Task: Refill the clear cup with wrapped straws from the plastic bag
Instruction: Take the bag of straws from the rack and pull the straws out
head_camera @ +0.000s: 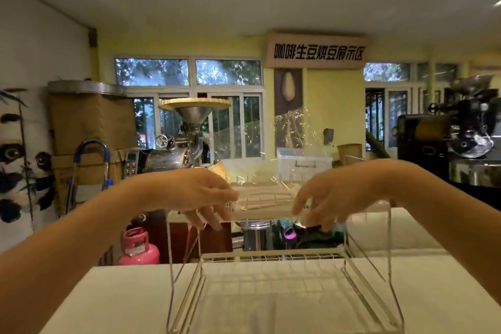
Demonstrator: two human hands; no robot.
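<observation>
A clear plastic bag (pixel 273 144) full of pale wrapped straws (pixel 264 196) lies on the top shelf of a white wire rack (pixel 271 257), its loose top standing up crinkled. My left hand (pixel 198 192) grips the bag's left end and my right hand (pixel 330 195) grips its right end, fingers curled down over the shelf's front edge. No clear cup shows in this view.
The rack stands on a white counter (pixel 122 301). Behind it are a pink gas cylinder (pixel 138 247), a metal grinder with a funnel (pixel 193 127), a black roasting machine (pixel 455 135) at right and a clear storage box (pixel 303 160).
</observation>
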